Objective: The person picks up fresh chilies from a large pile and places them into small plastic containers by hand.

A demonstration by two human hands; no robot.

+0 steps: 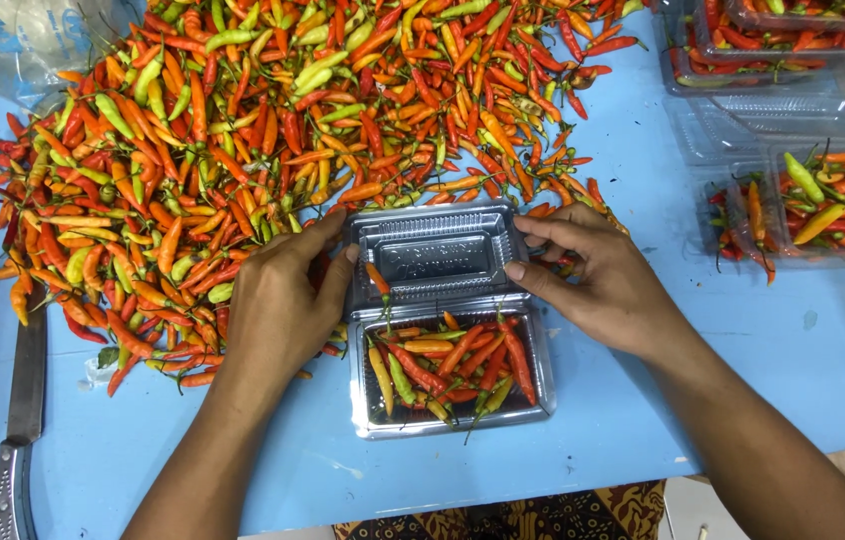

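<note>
Chilli box [451, 375] lid [435, 255] between both hands

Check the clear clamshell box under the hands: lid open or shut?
Open. The lid lies flat behind the chili-filled tray; left hand and right hand hold its sides.

Two hands are seen, the left hand [278, 305] and the right hand [598, 280]. One open clamshell tray [443, 310] is counted between them, one knife [23, 400] at the left, and one large chilli heap [273, 130]. Filled trays at the right cannot be counted exactly.
</note>
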